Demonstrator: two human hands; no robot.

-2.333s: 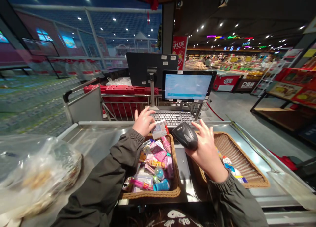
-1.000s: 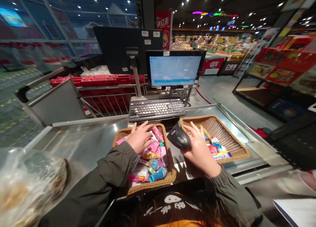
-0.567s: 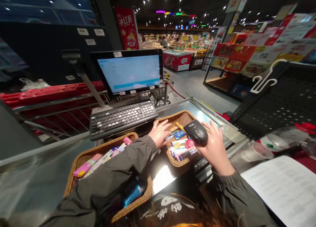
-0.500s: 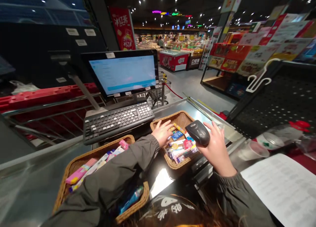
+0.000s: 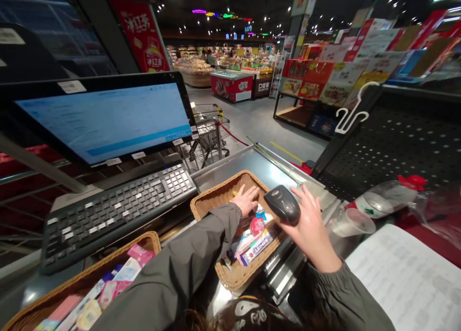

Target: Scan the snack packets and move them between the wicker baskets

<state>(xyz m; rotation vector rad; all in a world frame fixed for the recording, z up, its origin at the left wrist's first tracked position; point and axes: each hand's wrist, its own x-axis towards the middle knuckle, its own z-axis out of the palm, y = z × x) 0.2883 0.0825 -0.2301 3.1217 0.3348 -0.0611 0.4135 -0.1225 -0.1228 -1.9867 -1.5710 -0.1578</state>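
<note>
My left hand [image 5: 246,200] reaches into a wicker basket [image 5: 205,205] with its fingers stretched out among small packages. A little yellow shows beside the fingertips; what the fingers touch underneath is hidden. In my right hand [image 5: 311,227] is a black barcode scanner [image 5: 283,204], held over the right side of this basket. Below the scanner lie a pack with a round red part [image 5: 257,226] and a purple-and-white box [image 5: 257,247]. My left forearm passes over the right end of a second wicker basket [image 5: 149,239], which holds pink and white packages [image 5: 118,283].
A monitor [image 5: 108,115] and black keyboard [image 5: 118,211] stand at the left. To the right are a paper sheet [image 5: 406,278], a plastic cup [image 5: 351,224] and a clear bottle [image 5: 382,201]. A white hanger [image 5: 351,117] hangs on a black perforated panel [image 5: 403,143].
The view has swung right and closer to the counter. My left hand has moved deeper into the basket, covering the yellow and blue packs. The scanner stays in my right hand.
</note>
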